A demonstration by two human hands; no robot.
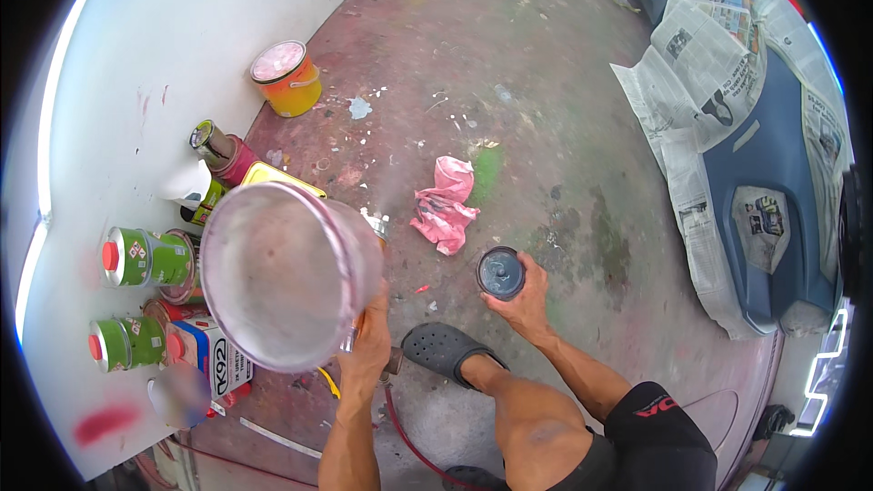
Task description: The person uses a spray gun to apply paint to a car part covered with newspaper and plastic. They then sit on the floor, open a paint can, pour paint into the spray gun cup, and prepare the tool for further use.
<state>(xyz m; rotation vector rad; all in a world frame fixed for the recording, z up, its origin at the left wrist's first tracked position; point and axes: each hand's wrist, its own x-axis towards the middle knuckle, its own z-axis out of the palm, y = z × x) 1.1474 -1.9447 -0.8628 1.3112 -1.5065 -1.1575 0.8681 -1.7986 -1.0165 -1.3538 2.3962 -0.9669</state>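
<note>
My left hand is wrapped round the handle of a spray gun, mostly hidden behind its big cup. That cup has no lid on, and its cloudy, pinkish-white inside faces up toward me. A dark red air hose runs down from below the hand. Lower right of a crumpled pink cloth, my right hand grips a round, dark cup lid by its edge, apart from the cup. The pink cloth lies on the floor between and beyond both hands.
Green cans with red caps, a white thinner can and other tins stand along the left wall. Farther off is a yellow-orange bucket. A blue-grey car panel masked with newspaper rises at right. My clog is below the hands.
</note>
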